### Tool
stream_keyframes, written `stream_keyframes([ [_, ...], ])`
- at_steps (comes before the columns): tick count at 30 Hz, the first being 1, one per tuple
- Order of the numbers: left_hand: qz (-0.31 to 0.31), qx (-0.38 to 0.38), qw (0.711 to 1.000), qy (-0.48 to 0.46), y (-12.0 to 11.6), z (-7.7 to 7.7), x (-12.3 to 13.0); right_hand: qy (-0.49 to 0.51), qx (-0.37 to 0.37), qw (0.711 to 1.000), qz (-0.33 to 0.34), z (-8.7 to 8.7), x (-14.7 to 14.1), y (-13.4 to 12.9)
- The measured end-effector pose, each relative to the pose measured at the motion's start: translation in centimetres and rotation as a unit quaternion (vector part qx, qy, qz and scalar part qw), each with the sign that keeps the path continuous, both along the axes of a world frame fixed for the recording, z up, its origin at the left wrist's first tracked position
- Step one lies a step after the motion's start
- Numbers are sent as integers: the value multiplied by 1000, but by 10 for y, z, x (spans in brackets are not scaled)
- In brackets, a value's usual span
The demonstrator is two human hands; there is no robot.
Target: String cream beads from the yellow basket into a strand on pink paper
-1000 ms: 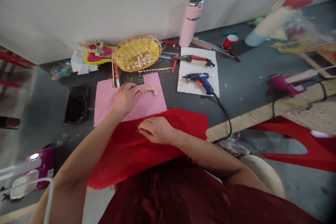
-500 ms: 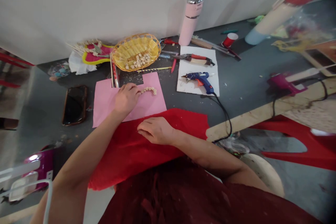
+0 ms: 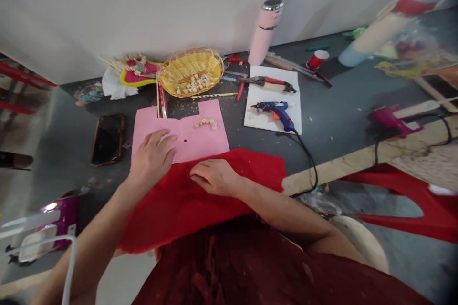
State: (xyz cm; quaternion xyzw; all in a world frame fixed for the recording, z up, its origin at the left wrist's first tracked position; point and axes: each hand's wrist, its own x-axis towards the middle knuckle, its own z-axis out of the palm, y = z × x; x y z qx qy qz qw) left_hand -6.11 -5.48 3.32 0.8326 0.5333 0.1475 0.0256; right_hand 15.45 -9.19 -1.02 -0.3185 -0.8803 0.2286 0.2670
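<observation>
My left hand (image 3: 153, 151) is open, its fingers apart, at the lower left of a pink sheet of card (image 3: 193, 145) with notches cut in its top edge. On that sheet lies a curved string of small cream pieces (image 3: 206, 123), apart from both hands. A small dark mark shows near the sheet's middle. My right hand (image 3: 215, 177) rests over the red cloth (image 3: 257, 167) with its fingers curled together; whatever may be between them is hidden. The yellow wicker basket (image 3: 171, 86) beyond the sheet holds more small cream pieces.
A blue glue gun (image 3: 275, 110) and red-handled pliers (image 3: 274, 82) lie on a white board (image 3: 250, 121); the black cord hangs over the front edge. A pink flask (image 3: 265, 33) stands behind. The phone (image 3: 107, 139) lies left, the red thread spool (image 3: 317, 59) right.
My left hand has let go of the string of cream pieces and drawn back toward me and to the left, its fingers now spread. The right hand has stayed in place.
</observation>
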Motion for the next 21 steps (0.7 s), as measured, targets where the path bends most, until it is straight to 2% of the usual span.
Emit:
stream_keyframes([
  [5, 1, -14, 1000, 9, -66, -8, -12, 2, 3, 1000, -1, -1, -1, -1],
  [9, 0, -2, 1000, 8, -99, -19, -22, 4, 11, 1000, -10, -2, -2, -2],
  [14, -11, 30, 999, 5, -116, -33, -32, 33, 10, 999, -16, -2, -2, -4],
  [21, 45, 70, 995, -46, -116, -47, -35, 35, 12, 999, -36, -2, -6, -3],
])
